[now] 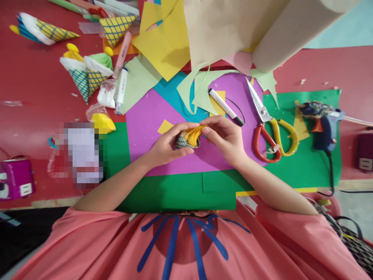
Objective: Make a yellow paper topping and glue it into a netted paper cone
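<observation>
Over the purple sheet [151,155], a small paper cone [182,142] with a blue criss-cross pattern rests in my left hand [167,146], its fingers curled round the outside. Folded yellow paper [192,136] bulges from the cone's mouth. My right hand [225,138] pinches the edge of this yellow paper between thumb and fingers. The cone's tip is hidden by my left hand. To the right lie large scissors [264,112] with red and yellow handles, blades parted. A white marker [225,105] with a black cap lies just beyond my right hand.
Finished paper cones [74,74] stand at the upper left near a capped pen [121,90] and yellow clay [101,122]. A glue gun [328,124] with its cord sits at right on green card [291,171]. A large paper roll [291,35] and yellow sheets [163,39] lie at the back.
</observation>
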`<state>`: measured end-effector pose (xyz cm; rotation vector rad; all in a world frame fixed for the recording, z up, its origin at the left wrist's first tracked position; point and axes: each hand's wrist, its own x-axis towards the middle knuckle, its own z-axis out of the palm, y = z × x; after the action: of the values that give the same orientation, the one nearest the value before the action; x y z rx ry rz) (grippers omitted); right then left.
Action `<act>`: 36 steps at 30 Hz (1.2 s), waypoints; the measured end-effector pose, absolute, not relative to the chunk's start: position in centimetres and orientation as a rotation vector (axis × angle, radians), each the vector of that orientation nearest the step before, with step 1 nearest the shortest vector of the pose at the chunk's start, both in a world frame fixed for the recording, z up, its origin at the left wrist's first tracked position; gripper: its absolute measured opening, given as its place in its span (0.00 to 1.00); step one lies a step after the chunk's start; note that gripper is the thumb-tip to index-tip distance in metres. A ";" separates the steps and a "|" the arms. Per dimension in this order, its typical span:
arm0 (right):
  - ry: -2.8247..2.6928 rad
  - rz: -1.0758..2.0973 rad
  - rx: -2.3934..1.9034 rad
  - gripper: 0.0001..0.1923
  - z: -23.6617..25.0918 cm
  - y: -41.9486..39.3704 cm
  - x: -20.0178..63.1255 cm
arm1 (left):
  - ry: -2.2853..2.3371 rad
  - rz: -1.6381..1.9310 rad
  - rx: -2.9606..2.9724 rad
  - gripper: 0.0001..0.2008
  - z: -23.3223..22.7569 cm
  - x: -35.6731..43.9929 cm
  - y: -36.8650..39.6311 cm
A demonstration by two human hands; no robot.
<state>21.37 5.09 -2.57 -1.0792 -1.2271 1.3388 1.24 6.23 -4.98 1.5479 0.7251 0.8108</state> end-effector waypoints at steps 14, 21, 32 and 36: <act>-1.306 1.305 -0.992 0.08 -2.8 4.9 21.8 | 0.654 0.791 1.480 0.29 -4.8 1.5 6.2; -1.282 1.388 -0.903 0.14 -2.7 5.1 22.1 | 0.631 0.794 1.265 0.31 -4.8 1.4 6.6; -1.523 1.041 -0.935 0.13 -3.5 5.2 22.0 | 0.617 0.718 0.710 0.24 -2.9 2.0 6.6; -1.516 1.028 -0.919 0.08 -3.3 5.0 21.9 | 0.647 0.672 0.687 0.27 -3.1 2.0 6.9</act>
<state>21.92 5.03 -3.31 -0.9191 -1.5163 1.0284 1.99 6.93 -3.10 0.6866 0.6470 0.6724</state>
